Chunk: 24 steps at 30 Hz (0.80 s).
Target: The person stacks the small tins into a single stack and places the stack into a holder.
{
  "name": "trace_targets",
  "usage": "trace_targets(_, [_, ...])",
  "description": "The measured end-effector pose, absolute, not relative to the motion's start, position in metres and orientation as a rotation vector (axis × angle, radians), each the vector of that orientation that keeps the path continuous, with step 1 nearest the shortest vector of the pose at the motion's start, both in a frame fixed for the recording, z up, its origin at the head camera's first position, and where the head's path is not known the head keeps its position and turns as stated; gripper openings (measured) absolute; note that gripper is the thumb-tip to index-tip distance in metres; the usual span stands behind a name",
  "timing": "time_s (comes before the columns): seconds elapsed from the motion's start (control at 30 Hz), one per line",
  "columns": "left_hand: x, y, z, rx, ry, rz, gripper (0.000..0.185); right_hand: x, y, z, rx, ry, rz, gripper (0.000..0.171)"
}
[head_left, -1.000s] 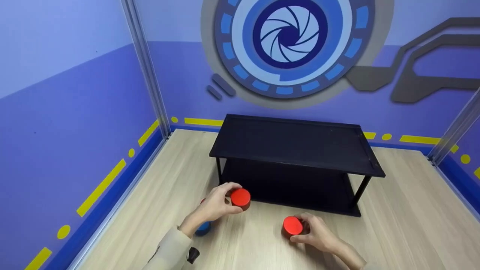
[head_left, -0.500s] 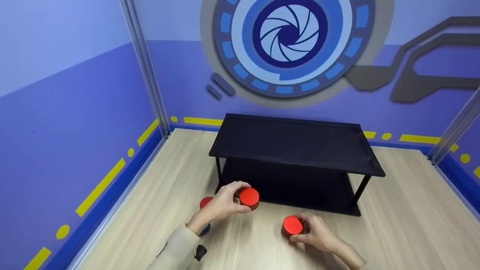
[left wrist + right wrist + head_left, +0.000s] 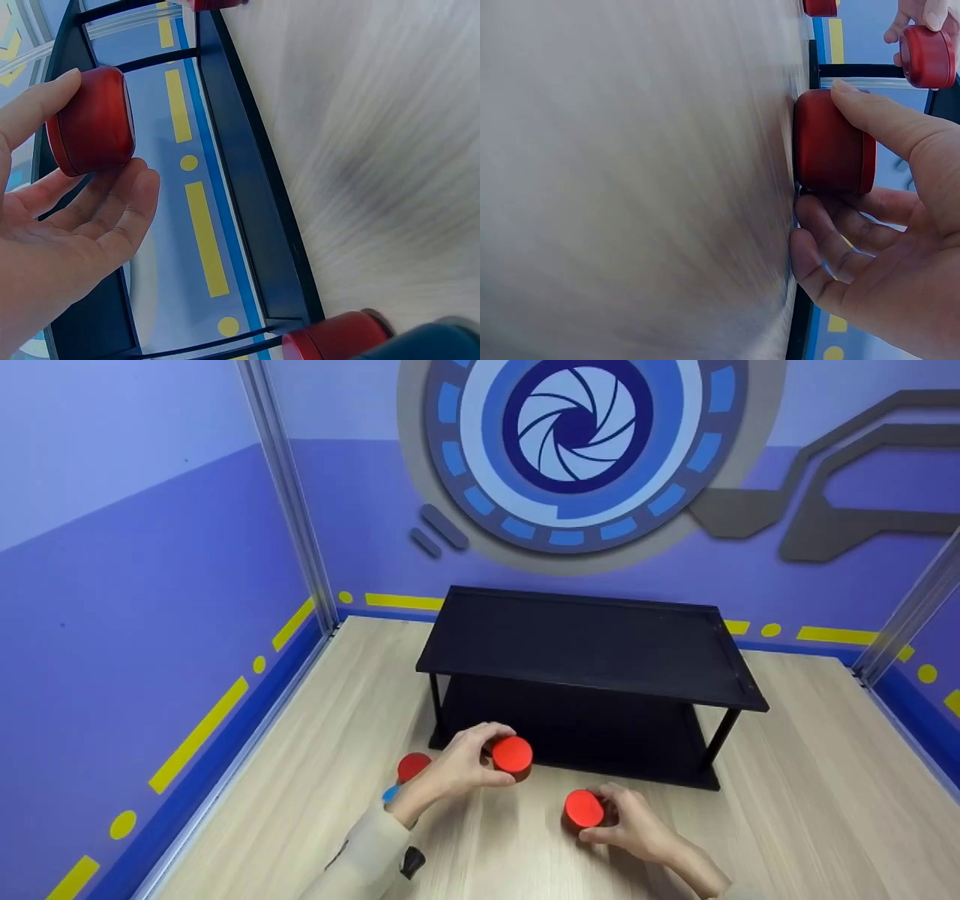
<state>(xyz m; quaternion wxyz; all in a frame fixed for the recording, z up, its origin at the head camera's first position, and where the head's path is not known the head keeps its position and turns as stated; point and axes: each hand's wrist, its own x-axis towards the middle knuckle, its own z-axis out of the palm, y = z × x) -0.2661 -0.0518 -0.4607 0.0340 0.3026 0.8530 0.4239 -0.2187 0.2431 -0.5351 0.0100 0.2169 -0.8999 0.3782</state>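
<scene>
My left hand [image 3: 459,769] pinches a small round red tin [image 3: 513,754] between thumb and fingers, held up off the table by the front edge of a black two-tier shelf [image 3: 592,637]. In the left wrist view this tin [image 3: 96,120] shows smooth sides and a lid seam. Farther right and nearer the front, my right hand [image 3: 637,826] grips a second red tin [image 3: 583,808] from its right side. The right wrist view has that tin [image 3: 829,142] with its base at the tabletop, thumb and fingers around it.
Left of the shelf's front corner stands another red tin [image 3: 413,767]. A blue tin [image 3: 391,794] is beside it, partly hidden by my left forearm. The wooden table [image 3: 315,712] is bounded by blue-purple walls [image 3: 165,562] at the back and sides.
My left hand has moved right with its red tin, toward the right hand, uncovering the red tin on the left. The right hand and its tin have stayed in place.
</scene>
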Motion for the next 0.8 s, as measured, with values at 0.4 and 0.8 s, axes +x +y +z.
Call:
trace_targets(0.4, [-0.266, -0.042, -0.461, 0.97, 2.62, 1.285, 0.053, -0.219, 0.243, -0.535, 0.667, -2.808, 1.176, 0.056])
trace_targets(0.8, [-0.266, -0.028, -0.462, 1.007, 2.616, 1.279, 0.052, -0.22, 0.243, -0.534, 0.683, -2.81, 1.202, 0.053])
